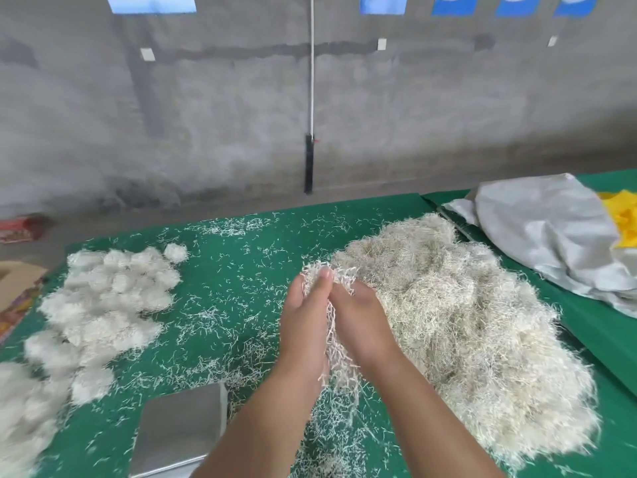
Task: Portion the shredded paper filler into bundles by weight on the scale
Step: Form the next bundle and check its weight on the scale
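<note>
A big loose heap of cream shredded paper [458, 322] covers the right half of the green table [227, 281]. At its left edge my left hand [305, 322] and my right hand [362, 322] press a clump of shredded paper [332, 343] between their palms, strands hanging out below and sticking up past the fingertips. The steel scale platform [179, 429] lies bare at the near edge, left of my forearms. Several rounded white bundles [107, 298] sit grouped on the left side of the table.
Loose paper strands are scattered over the green cloth. A crumpled grey bag [551, 232] with yellow material [624, 219] lies at the far right. Cardboard [17, 281] sits off the table's left edge. A concrete wall stands behind, with a rope and black handle [309, 160] hanging.
</note>
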Tool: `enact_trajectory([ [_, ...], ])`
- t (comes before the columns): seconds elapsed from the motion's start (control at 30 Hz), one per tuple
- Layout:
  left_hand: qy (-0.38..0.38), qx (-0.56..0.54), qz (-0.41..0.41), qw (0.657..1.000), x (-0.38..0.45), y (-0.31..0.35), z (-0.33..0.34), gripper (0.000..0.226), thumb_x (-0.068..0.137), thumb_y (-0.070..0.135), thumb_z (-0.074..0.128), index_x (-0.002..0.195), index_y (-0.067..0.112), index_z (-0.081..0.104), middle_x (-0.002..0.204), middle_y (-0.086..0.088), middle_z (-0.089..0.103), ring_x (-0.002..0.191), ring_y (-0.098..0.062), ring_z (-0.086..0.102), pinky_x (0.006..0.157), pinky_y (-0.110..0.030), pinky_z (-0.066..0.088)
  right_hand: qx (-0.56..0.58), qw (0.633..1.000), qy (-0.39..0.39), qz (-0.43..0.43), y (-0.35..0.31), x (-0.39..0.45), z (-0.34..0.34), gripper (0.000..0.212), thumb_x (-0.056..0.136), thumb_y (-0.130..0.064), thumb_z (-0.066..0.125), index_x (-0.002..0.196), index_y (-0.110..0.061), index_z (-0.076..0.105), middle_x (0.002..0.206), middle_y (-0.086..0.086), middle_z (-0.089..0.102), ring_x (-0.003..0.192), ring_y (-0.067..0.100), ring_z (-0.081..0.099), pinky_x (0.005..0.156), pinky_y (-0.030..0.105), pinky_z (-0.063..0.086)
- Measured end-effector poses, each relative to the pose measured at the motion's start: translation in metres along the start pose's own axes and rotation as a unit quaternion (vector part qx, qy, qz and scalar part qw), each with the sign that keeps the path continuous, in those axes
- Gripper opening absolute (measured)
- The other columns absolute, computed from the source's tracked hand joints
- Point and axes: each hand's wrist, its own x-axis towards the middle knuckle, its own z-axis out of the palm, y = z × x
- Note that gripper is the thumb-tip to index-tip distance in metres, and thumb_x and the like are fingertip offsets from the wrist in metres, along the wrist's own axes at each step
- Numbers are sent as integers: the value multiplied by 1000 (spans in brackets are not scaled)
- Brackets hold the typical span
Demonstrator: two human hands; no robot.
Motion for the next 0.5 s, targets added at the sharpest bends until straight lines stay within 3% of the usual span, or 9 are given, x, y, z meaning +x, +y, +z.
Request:
enact_trajectory([
  [0.1, 63, -17, 5, 998, 4, -3, 0, 79, 95, 64, 60, 161, 36, 27, 165, 8, 34, 139, -11, 40, 114, -46, 35, 5, 999, -18, -26, -1, -2, -2, 88, 94, -70, 54, 166, -29, 23, 172, -8, 23, 156, 16, 25, 120, 44, 28],
  [0.3, 121, -17, 16, 992, 8, 4, -8, 76, 98, 60, 58, 161, 30, 29, 165, 6, 34, 148, -18, 37, 117, -45, 32, 17, 999, 2, -40, -4, -3, 0, 85, 96, -69, 56, 164, -25, 30, 169, -5, 33, 153, 18, 34, 120, 42, 32],
  [0.4, 136, -21, 28, 990, 9, 12, -9, 80, 95, 63, 62, 160, 27, 32, 162, 6, 39, 145, -17, 40, 113, -43, 34, 23, 999, 16, -41, -11, -1, 2, 80, 97, -66, 58, 160, -22, 39, 162, -2, 45, 140, 18, 49, 116, 41, 40],
  [0.5, 151, -18, 29, 988, 12, 18, -12, 80, 90, 64, 65, 156, 26, 39, 157, 6, 45, 139, -17, 45, 113, -47, 36, 16, 998, 38, -40, -16, 0, 4, 78, 96, -66, 59, 158, -19, 43, 146, 1, 61, 110, 8, 55, 106, 31, 46],
])
